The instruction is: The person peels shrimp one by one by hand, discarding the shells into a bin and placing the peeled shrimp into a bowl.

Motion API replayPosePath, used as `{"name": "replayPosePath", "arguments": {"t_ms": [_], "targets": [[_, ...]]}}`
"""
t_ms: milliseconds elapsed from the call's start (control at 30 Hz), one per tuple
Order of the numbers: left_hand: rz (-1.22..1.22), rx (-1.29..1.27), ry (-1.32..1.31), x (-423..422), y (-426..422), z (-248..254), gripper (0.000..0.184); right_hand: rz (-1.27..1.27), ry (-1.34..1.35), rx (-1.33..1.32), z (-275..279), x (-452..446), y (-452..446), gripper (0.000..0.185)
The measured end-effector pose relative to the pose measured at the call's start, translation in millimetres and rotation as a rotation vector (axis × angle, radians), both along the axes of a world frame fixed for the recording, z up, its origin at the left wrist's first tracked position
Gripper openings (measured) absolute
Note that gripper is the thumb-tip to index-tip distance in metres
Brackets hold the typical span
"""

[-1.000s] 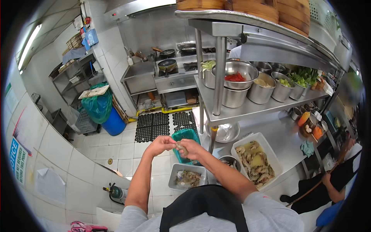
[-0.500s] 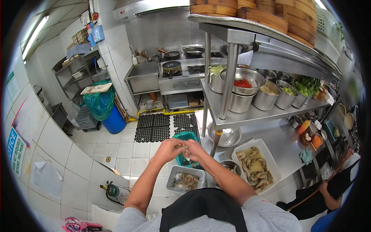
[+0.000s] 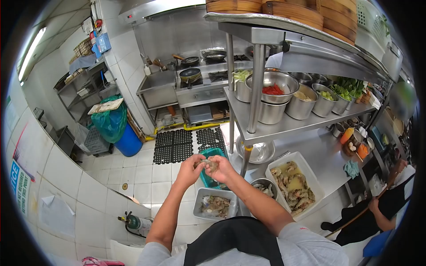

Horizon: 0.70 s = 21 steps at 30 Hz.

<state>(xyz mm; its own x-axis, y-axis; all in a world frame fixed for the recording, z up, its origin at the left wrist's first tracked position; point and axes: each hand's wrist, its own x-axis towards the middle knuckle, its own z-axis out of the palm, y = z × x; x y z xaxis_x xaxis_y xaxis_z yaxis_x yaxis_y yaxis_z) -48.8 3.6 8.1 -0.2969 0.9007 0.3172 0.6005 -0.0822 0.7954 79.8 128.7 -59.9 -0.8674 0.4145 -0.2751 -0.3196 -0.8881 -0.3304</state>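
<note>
Both hands meet over a green basket (image 3: 207,178), around a small greyish shrimp (image 3: 207,165). My left hand (image 3: 190,168) pinches its left end with closed fingers. The fingers of my right hand (image 3: 222,169) wrap round its other end. Below the hands sits a grey tub (image 3: 198,211) with shrimp pieces (image 3: 215,206) in it. To the right, a steel bowl (image 3: 275,191) holds more greyish shrimp, partly hidden by my right forearm. Beside it, a white container (image 3: 313,181) holds large shrimp in yellowish liquid.
A steel shelf (image 3: 284,128) bears several metal pots and a bowl of red pieces (image 3: 273,90). An empty steel bowl (image 3: 262,151) stands beneath it. A co-worker (image 3: 377,208) with a long stick is at the right. A blue barrel (image 3: 128,141) stands at the left.
My hands have moved slightly apart from their closer position half a second ago, and more of the shrimp shows between them. The camera view has shifted a little.
</note>
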Motion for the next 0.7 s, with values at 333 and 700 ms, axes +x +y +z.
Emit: {"name": "replayPosePath", "arguments": {"t_ms": [333, 700], "targets": [[-0.015, -0.159, 0.182, -2, 3, -3, 0.021, -0.059, 0.011, 0.010, -12, 0, -2, 0.006], [0.117, 0.143, 0.145, -10, 18, -10, 0.018, -0.080, 0.076, 0.004, 12, 4, -7, 0.014]]}}
